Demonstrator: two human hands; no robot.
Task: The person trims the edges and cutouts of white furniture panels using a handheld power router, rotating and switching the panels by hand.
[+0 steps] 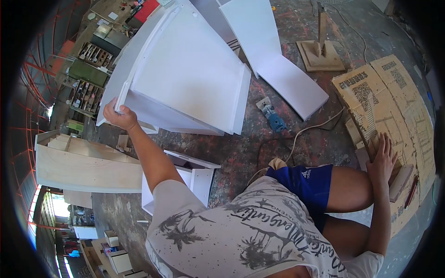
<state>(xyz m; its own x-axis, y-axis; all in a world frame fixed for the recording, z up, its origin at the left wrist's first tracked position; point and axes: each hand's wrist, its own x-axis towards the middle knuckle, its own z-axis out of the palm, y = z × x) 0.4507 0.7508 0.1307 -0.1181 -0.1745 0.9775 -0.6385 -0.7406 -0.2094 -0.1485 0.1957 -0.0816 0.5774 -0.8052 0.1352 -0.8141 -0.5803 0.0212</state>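
At the left, my left hand (120, 115) is closed round the lower corner edge of a large white cabinet (190, 60), thumb on one side and fingers partly hidden behind it. My right hand (382, 160) lies on a printed cardboard sheet (394, 111) at the right, its fingers apart and holding nothing. Near that wrist are a small wooden block (401, 183) and a dark red pen-like object (411, 192). A blue power tool (274, 118) lies on the floor between the cabinet and the cardboard.
A long white panel (296, 88) lies beside the cabinet. Behind it is a wooden stand (320, 55). A cable (303, 132) crosses the floor near my shorts. At lower left are a white open box (199, 185) and a curved wooden piece (88, 167).
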